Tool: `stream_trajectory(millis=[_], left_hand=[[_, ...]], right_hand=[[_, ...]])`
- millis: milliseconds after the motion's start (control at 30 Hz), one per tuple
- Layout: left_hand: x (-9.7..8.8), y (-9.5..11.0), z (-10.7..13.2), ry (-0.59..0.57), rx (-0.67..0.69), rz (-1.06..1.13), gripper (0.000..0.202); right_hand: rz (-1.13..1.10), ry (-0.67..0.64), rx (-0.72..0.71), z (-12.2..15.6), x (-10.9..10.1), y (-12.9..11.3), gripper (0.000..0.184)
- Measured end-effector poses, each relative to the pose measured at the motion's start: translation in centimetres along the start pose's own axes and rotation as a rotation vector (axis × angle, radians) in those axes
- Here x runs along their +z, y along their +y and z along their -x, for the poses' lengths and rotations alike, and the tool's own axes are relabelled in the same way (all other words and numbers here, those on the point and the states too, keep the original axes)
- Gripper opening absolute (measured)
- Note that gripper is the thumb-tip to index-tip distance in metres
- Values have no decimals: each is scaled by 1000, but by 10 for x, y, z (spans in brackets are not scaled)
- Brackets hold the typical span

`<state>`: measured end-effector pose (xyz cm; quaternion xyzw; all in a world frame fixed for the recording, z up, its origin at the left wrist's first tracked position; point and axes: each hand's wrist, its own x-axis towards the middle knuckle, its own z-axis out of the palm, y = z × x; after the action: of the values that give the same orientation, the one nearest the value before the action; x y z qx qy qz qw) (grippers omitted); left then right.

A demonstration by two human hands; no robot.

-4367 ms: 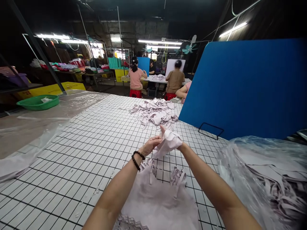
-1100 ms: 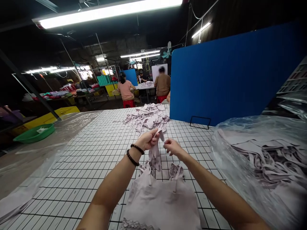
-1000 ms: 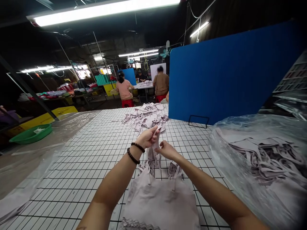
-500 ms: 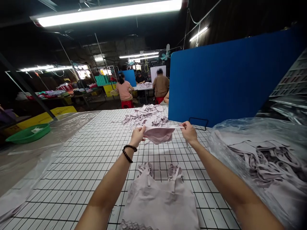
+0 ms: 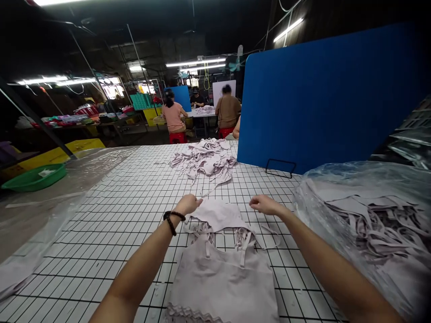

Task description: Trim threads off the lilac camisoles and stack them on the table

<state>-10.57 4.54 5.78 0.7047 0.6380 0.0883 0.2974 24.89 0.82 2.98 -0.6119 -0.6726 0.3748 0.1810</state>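
The pale cloth piece (image 5: 220, 215) lies at the garment stack's (image 5: 225, 280) far end — best smoothed outward from its middle; right hand (image 5: 266, 205) loosely curled, fingers free; left hand (image 5: 188, 204) beside its left edge — whether gripping, I cannot tell

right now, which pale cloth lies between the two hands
The single spread-out piece; the layered stack lies nearer the camera, the tangled pile farther away, the plastic-wrapped heap far right.
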Motion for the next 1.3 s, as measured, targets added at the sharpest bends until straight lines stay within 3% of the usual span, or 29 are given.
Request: stream_trajectory(millis=[100, 267, 400, 600, 833, 967, 1133, 1200, 1300], left_hand=[[17, 2, -25, 74, 27, -29, 38], [41, -11, -51, 34, 77, -40, 49], [42, -22, -62, -37, 114, -33, 40], [26, -24, -64, -38, 226, 40, 27], [12, -24, -42, 19, 330, 225, 29], [11, -14, -29, -70, 345, 328, 58], [2, -4, -21, -259, 290, 352, 43], [-8, -7, -18, -271, 263, 349, 46], [-26, -19, -12, -244, 232, 351, 48]], right_hand=[[5, 67, -49, -35, 29, -16, 21], [42, 62, -120, -76, 81, -37, 32], [70, -3, -137, -89, 101, -51, 18], [1, 39, -204, -88, 96, -63, 12], [-296, 18, -316, -83, 97, -69, 7], [-483, -43, -316, -82, 103, -76, 12], [-603, -130, -306, -71, 96, -85, 20], [-586, -203, -301, -65, 88, -83, 23], [-382, -374, -310, -57, 73, -75, 22]])
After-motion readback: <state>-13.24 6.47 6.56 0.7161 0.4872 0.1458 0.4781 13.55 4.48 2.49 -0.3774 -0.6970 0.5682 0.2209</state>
